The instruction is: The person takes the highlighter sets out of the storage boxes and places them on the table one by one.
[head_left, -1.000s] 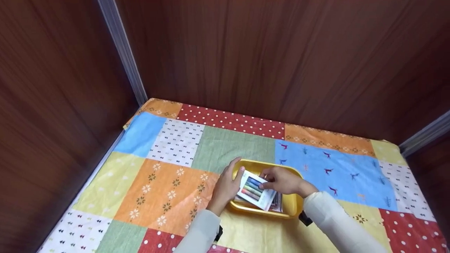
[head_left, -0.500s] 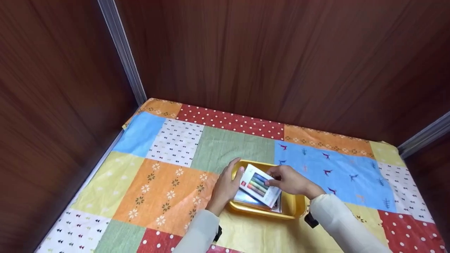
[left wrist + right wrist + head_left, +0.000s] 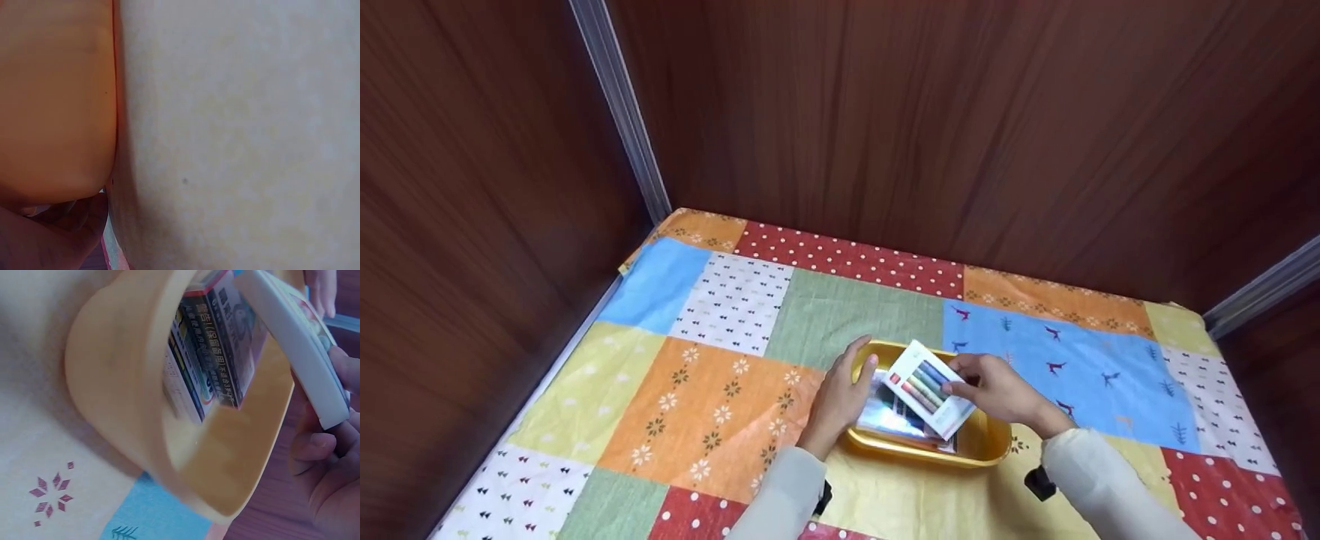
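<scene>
My right hand pinches a white crayon box with coloured sticks on its front, thumb on the face. The box tilts over a yellow plastic basket. In the right wrist view the crayon box stands above the rim, the right hand at its lower end. My left hand grips the basket's left end, thumb at the rim. Its fingers show beside the basket wall in the left wrist view. Several flat packs lie stacked inside the basket, a shiny one on top.
A patchwork-patterned cloth covers the surface under the basket. Dark brown wood panels rise behind and at the left, with a grey metal strip at the corner.
My right hand has lifted the crayon box and shifted it right, turning it clockwise and uncovering more of the shiny pack below. The left hand has stayed at the basket's left end.
</scene>
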Motion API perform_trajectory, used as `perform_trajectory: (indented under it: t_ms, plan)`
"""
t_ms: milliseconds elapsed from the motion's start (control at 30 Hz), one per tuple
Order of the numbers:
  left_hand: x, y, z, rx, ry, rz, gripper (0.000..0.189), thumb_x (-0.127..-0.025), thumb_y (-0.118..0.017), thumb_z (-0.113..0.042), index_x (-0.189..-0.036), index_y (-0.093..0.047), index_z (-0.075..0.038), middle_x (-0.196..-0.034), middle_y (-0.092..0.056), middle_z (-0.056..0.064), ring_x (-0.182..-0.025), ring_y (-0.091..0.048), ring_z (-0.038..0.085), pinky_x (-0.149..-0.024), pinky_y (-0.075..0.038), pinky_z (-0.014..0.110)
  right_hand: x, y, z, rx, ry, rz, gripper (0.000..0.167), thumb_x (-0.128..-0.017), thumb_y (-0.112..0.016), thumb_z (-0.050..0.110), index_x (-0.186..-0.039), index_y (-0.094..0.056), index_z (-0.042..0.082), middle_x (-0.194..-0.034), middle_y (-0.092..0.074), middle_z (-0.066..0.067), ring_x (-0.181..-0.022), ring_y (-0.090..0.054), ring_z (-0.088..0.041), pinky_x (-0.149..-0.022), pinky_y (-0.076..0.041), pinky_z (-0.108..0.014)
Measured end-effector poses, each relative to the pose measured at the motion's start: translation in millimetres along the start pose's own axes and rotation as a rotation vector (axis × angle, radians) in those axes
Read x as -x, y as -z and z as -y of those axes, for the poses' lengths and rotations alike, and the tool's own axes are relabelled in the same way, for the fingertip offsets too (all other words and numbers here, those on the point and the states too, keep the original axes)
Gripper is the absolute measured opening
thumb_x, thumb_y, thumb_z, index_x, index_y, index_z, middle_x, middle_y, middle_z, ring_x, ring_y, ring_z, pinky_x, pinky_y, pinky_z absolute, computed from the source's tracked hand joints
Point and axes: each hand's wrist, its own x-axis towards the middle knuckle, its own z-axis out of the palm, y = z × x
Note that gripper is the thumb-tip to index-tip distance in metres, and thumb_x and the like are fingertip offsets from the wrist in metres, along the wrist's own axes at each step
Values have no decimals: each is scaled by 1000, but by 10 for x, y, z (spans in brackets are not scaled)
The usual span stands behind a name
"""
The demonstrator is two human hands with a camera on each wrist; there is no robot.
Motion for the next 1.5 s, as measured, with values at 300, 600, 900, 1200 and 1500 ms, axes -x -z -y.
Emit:
perform_trajectory:
  t_ms: [300, 600, 900, 1200, 1500]
  plan:
    - [7, 18, 8, 17, 10, 29, 46, -110, -35, -25, -155, -37, -32, -161, -41, 4, -149, -39, 32, -119, -34, 57, 161, 8, -110, -118, -47, -105, 19, -97, -68, 24, -108, -71, 9, -96, -73, -6, -81, -61, -16, -70, -52, -22]
    - [-34, 30, 13, -28, -70, 12, 45, -110, -33, -22, -154, -39, -29, -158, -45, 7, -145, -44, 32, -118, -38, 53, 310, 71, -198, -219, -59, -269, 21, -96, -69, 17, -110, -68, 1, -93, -75, -12, -78, -61, -11, -67, -52, -21]
    - [-57, 44, 13, -27, -102, 11, 44, -110, -38, -23, -154, -41, -25, -158, -46, 6, -144, -46, 33, -116, -39, 55, 479, 79, -324, -299, -120, -374, 22, -96, -68, 16, -110, -68, -2, -93, -75, -14, -79, -63, -10, -69, -53, -21]
    - [-35, 6, 16, -52, -74, 9, 44, -109, -39, -29, -153, -41, -31, -159, -45, 3, -146, -43, 32, -117, -38, 56, 662, 128, -427, -351, -207, -438, 27, -98, -66, 18, -113, -65, -4, -94, -75, -12, -79, -64, -8, -68, -55, -22]
    - [-51, 9, -4, -33, -77, 7, 44, -109, -40, -29, -153, -40, -33, -161, -42, 1, -147, -42, 32, -117, -37, 57, 777, 201, -511, -452, -226, -530, 34, -98, -65, 18, -121, -60, -6, -84, -74, 3, -72, -67, -5, -63, -56, -23]
